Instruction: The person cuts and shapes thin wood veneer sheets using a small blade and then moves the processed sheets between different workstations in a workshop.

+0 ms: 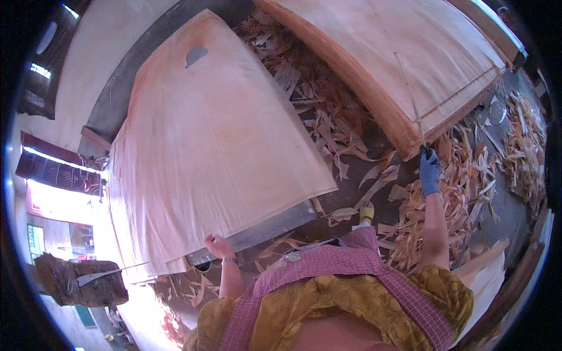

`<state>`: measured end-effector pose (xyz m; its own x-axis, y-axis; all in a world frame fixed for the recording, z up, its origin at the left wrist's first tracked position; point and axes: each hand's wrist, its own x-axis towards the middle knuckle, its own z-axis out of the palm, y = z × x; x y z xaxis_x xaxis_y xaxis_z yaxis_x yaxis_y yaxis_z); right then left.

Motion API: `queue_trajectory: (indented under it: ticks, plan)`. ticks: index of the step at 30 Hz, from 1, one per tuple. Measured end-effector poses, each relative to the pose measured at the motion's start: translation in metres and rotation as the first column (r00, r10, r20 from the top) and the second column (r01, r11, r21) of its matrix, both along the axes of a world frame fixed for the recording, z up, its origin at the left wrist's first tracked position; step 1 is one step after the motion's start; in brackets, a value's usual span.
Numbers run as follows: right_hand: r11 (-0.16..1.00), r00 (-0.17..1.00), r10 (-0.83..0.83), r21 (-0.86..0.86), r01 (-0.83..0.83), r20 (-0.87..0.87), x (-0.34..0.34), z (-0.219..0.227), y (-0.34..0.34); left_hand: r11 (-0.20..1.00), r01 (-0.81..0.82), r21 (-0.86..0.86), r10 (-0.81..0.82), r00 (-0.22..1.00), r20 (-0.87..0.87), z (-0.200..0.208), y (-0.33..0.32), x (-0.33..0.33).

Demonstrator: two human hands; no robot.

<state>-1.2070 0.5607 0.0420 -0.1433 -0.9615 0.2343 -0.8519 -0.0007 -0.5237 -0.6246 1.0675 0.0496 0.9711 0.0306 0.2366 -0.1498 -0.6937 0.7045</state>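
My right hand (430, 171), in a blue glove, grips the near end of a thin stick (411, 96). The stick reaches away over the right stack of pale wood veneer sheets (374, 41), close to that stack's near corner. My bare left hand (219, 247) is by the near edge of the left veneer stack (216, 140). Its fingers are loosely curled, with nothing visible in them; whether it touches the top sheet I cannot tell. A dark hole (196, 57) shows in the left stack's top sheet, toward the far end.
Curled wood shavings (333, 117) fill the gap between the stacks. More veneer scraps (453, 199) lie around my right arm. At the left, a flat blade with a thin shaft (96, 276) rests on a brown block (61, 281). A bright doorway (61, 202) stands beyond.
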Motion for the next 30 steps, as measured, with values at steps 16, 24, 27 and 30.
queue_trajectory:
  ticks: [16,24,27,30]
  plan:
    - [0.975,0.953,-0.193,0.06,0.213,-0.234,-0.214,-0.097,-0.042,0.356,0.663,0.659,-0.539,0.721,-0.435,0.048,-0.289,-0.094]
    - [0.382,0.758,-0.594,0.735,0.56,-0.269,-0.18,-0.041,0.27,-0.141,0.914,0.38,-0.939,-0.002,-0.343,0.001,-0.458,-0.203]
    - [0.114,0.52,-0.789,0.755,0.646,-0.326,-0.189,-0.049,0.388,-0.474,0.837,0.273,-0.81,-0.293,-0.508,-0.037,-0.508,-0.255]
    - [-0.034,0.274,-0.881,0.63,0.776,-0.385,-0.202,-0.064,0.475,-0.529,0.834,0.156,-0.674,-0.302,-0.674,-0.062,-0.532,-0.292]
